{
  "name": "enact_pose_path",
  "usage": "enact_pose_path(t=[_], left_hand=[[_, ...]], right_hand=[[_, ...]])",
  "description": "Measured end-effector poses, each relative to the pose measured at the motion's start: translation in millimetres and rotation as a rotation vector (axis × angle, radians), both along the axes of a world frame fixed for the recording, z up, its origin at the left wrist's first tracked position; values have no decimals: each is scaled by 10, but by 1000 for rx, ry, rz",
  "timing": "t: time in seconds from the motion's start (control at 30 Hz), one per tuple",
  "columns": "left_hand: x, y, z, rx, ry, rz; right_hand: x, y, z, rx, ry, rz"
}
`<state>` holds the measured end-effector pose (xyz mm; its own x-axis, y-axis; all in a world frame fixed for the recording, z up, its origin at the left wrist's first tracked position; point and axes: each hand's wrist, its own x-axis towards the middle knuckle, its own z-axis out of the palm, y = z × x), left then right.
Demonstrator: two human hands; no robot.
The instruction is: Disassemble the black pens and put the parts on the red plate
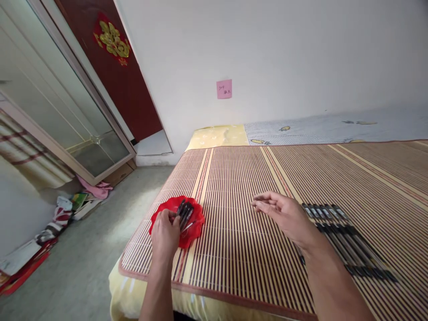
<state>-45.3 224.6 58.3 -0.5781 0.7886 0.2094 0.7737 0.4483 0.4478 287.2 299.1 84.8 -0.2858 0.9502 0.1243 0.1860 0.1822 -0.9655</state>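
My left hand [166, 229] is at the red scalloped plate [162, 206], its thumb and fingers closed on a small bunch of black pen caps [187, 210]. A thin pale piece [190, 225] lies in the plate beside them. Over the middle of the mat, my right hand [276, 209] hovers with thumb and index finger slightly apart, and no object shows between them. To its right is a row of black caps with clips [324, 211]. Below that row, several dark pen bodies [349, 245] lie side by side, partly hidden by my right forearm.
A striped bamboo mat [230, 178] covers the bed, over yellow bedding [130, 290]. A patterned cloth [301, 129] runs along the wall, which bears a pink note [224, 89]. On the floor at left, clothes and papers [67, 209] lie by a glass sliding door [67, 102].
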Motion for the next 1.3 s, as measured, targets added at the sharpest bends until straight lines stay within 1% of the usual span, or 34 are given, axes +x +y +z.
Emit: enact_pose_path(t=[0.13,0.27,0.4,0.63,0.7,0.77,0.83,0.93,0.97,1.03,1.13,1.2,1.23,1.3], left_hand=[[32,18,-62,-87,71,13],[50,16,-35,-168,84,27],[31,16,-16,-212,78,41],[-35,28,-52,-196,100,45],[-60,26,-61,-193,98,16],[-80,23,-66,-189,91,-12],[-93,20,-63,-191,78,-28],[-103,25,-47,-179,52,-43],[-105,30,-40,-164,42,-49],[-96,47,-21,-118,24,-63],[2,82,30,-8,-9,-91],[153,100,77,73,-58,-129],[253,105,100,111,-97,-167],[477,110,132,170,-196,-280]], right_hand=[[-39,-1,-1,25,16,22],[-38,12,-20,29,14,32],[-4,28,-41,33,33,30],[81,37,-12,52,80,-22],[124,31,12,68,101,-70],[174,17,48,91,144,-166],[224,3,95,143,244,-326],[301,-4,175,278,452,-576],[329,-2,202,326,511,-642],[388,2,253,393,586,-723],[481,-3,303,419,642,-766],[544,-8,301,393,628,-753],[577,-8,286,364,586,-727],[651,-3,234,274,412,-626]])
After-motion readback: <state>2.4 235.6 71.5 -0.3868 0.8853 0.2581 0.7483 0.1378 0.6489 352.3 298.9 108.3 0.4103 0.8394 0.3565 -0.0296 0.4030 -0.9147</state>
